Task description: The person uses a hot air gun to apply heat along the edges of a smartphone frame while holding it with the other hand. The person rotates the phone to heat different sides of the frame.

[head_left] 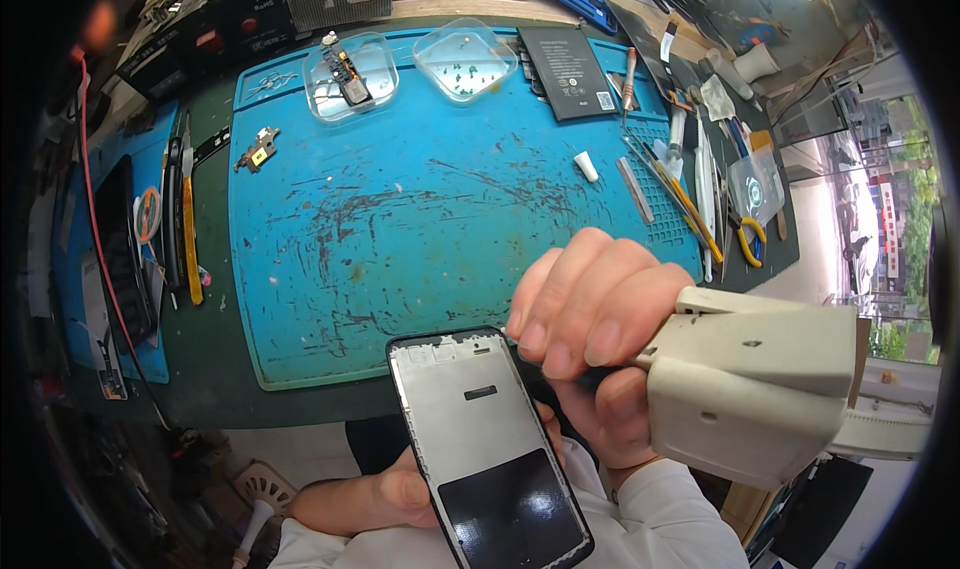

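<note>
My left hand [375, 497] holds a black-rimmed phone frame [480, 439] with a grey inner plate and a black patch, thumb on its left edge, near the bottom of the view over the bench's front edge. My right hand [590, 339] is closed around the handle of a bulky beige hand tool [760, 379] whose body points right. A cable runs off it to the right. The tool's handle end sits right beside the phone frame's upper right edge.
A scratched blue work mat [420, 199] lies on a dark green bench. Two clear plastic trays [352, 74] with small parts and a black phone battery [568, 69] sit at its far edge. Tweezers, cutters and other tools [700, 199] lie right; a small white cap [586, 166] is nearby.
</note>
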Motion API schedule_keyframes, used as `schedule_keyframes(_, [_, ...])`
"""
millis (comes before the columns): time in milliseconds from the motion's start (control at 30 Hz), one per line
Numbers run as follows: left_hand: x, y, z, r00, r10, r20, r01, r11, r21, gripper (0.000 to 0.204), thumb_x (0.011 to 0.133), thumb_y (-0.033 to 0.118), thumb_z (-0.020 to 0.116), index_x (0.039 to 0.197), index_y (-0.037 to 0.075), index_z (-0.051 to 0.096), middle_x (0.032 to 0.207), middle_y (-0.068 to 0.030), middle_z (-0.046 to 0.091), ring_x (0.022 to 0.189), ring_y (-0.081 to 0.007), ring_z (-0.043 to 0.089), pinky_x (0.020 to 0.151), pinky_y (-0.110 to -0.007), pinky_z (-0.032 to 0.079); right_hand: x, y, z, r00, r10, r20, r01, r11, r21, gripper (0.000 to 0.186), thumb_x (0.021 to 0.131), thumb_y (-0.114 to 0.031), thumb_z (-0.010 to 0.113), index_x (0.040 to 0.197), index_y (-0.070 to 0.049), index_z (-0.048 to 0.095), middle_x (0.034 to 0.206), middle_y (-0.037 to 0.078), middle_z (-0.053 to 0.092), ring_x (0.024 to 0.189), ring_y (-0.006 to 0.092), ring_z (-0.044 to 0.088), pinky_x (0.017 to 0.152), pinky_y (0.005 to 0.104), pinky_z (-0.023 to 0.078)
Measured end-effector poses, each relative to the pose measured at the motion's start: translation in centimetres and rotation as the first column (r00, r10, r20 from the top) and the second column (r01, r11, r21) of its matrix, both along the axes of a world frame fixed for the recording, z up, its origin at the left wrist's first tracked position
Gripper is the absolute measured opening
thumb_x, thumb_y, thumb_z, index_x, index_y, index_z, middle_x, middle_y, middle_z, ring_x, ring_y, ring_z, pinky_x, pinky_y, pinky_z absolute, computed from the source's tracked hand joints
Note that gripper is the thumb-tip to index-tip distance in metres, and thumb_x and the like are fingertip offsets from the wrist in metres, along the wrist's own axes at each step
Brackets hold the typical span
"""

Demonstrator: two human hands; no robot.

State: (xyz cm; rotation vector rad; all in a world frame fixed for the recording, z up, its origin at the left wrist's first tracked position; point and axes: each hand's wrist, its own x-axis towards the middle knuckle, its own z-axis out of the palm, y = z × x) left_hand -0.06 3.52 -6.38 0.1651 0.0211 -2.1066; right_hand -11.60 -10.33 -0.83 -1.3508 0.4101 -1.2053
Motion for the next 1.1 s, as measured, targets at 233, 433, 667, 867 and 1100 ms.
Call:
schedule_keyframes(233, [-0.2,0.0,0.1,0.999,0.036,0.028,-0.035,0.999,-0.010,0.109,0.067,0.054,0.081,0.146,-0.005,0.035,0.133,-0.0226,0.052,0.124,-0.0289,0.056,0.103,-0.041,0.050,-0.1,0.2,0.4,1.000,-0.017,-0.002,0.017,0.999,0.039,0.030,0.091,-0.036,0.077,0.091,-0.014,0.058,0.080,0.001,0.059,0.080,0.0175,0.058,0.072,0.0333,0.050])
schedule_keyframes(433, [-0.2,-0.1,0.3,0.997,0.035,0.063,-0.035,0.999,-0.006,0.107,0.068,0.054,0.082,0.145,-0.004,0.036,0.133,-0.0209,0.053,0.124,-0.0276,0.056,0.103,-0.040,0.049,-0.7,-0.6,-1.1,0.997,0.051,0.063,-0.047,0.997,-0.067,0.030,0.090,-0.036,0.079,0.091,-0.014,0.058,0.080,0.001,0.059,0.079,0.0177,0.058,0.070,0.0337,0.050])
schedule_keyframes(667, [0.1,0.0,0.4,0.997,0.013,0.079,-0.014,1.000,0.008,0.106,0.069,0.053,0.082,0.146,-0.003,0.036,0.134,-0.0183,0.054,0.124,-0.0256,0.056,0.104,-0.039,0.048,-0.8,-0.6,-0.8,0.996,0.072,0.047,-0.069,0.997,-0.043,0.029,0.088,-0.035,0.080,0.089,-0.014,0.060,0.079,0.001,0.060,0.078,0.0178,0.058,0.069,0.0337,0.050])
schedule_keyframes(867, [0.0,0.5,-0.2,0.992,-0.006,0.124,0.010,0.999,-0.036,0.106,0.071,0.054,0.081,0.148,-0.002,0.034,0.137,-0.0162,0.052,0.127,-0.0240,0.055,0.106,-0.039,0.046,-0.7,-0.4,-0.1,0.999,0.040,-0.012,-0.040,0.998,-0.040,0.029,0.088,-0.034,0.080,0.089,-0.014,0.060,0.078,0.001,0.059,0.078,0.0178,0.058,0.068,0.0337,0.050])
schedule_keyframes(1100, [0.1,0.8,-0.9,0.975,0.023,0.221,0.007,0.991,-0.132,0.104,0.077,0.054,0.078,0.150,-0.003,0.031,0.141,-0.0155,0.049,0.129,-0.0237,0.052,0.108,-0.040,0.043,-0.8,-0.3,-0.2,1.000,0.022,-0.010,-0.022,0.999,-0.043,0.029,0.089,-0.034,0.080,0.088,-0.014,0.059,0.077,0.001,0.059,0.077,0.0178,0.058,0.068,0.0332,0.050])
